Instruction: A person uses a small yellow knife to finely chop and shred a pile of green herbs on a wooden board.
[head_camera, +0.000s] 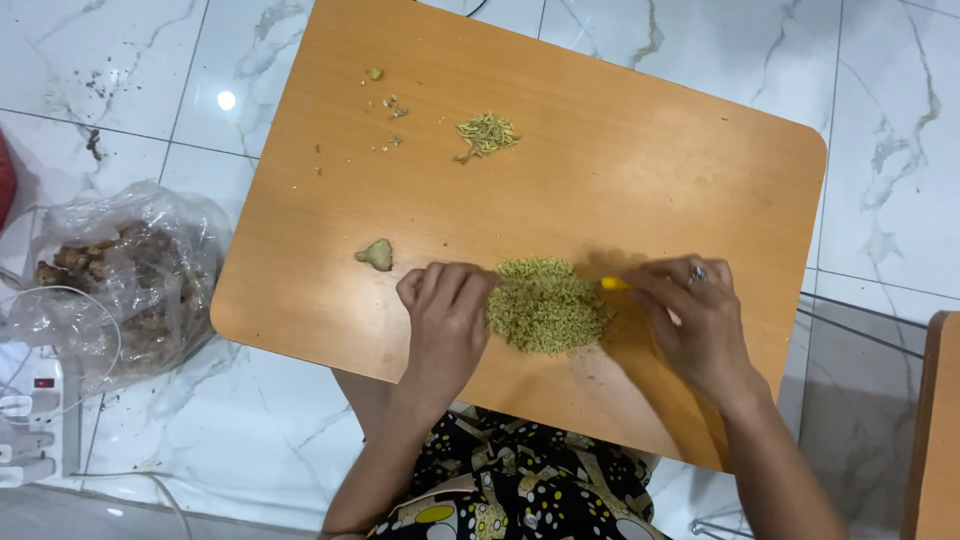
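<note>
We are steadying the minced ginger pile (547, 305) with left fingers (440, 290) pressed together flat, right hand (695, 320) pinching the yellow-handled knife (614, 284), best chopping in small strokes.

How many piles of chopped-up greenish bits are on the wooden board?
2. One big heap of finely chopped yellow-green bits lies between the left hand and the right hand. One small pile of thin yellow-green shreds sits at the far side of the orange-brown wooden board.
</note>
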